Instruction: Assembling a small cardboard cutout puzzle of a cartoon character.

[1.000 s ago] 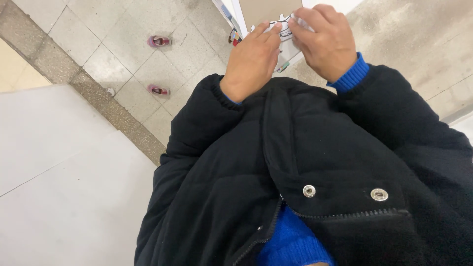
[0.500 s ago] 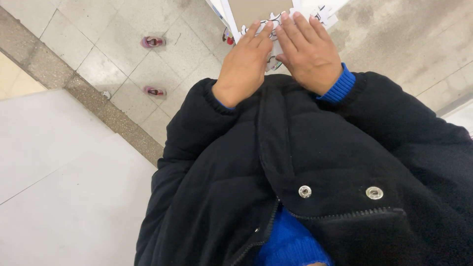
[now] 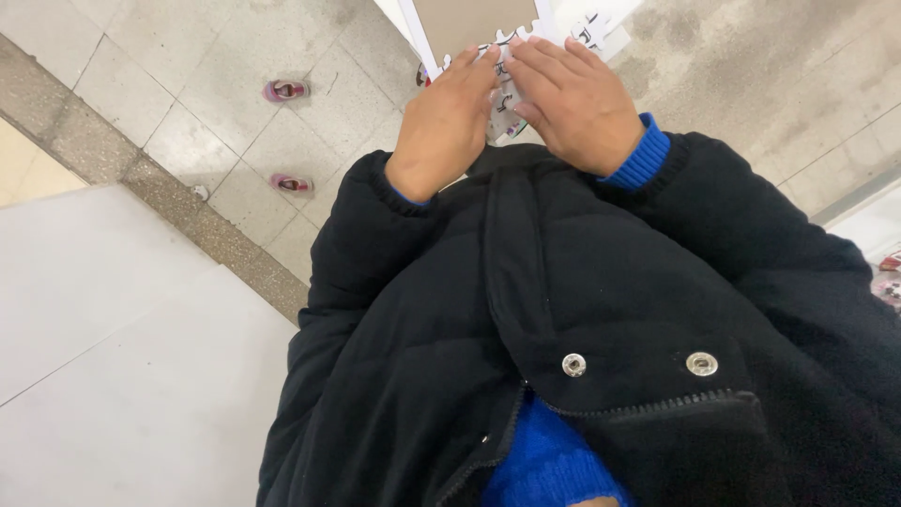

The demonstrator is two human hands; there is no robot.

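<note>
My left hand and my right hand meet at the top of the view, fingers close together over a cluster of white jigsaw puzzle pieces with black markings. Both hands lie on and hold this cluster, which is mostly hidden beneath them. Just beyond the fingertips stands a white-framed board with a brown centre. More white puzzle pieces lie to the right of it. My black jacket with blue cuffs fills the lower view.
Two small pink objects lie on the pale floor tiles at the left. A grey stone strip runs diagonally, with a white slab below it. A patterned item shows at the right edge.
Both hands have drawn closer together and flattened over the puzzle pieces. The view has shifted so the brown board now shows above the fingers.
</note>
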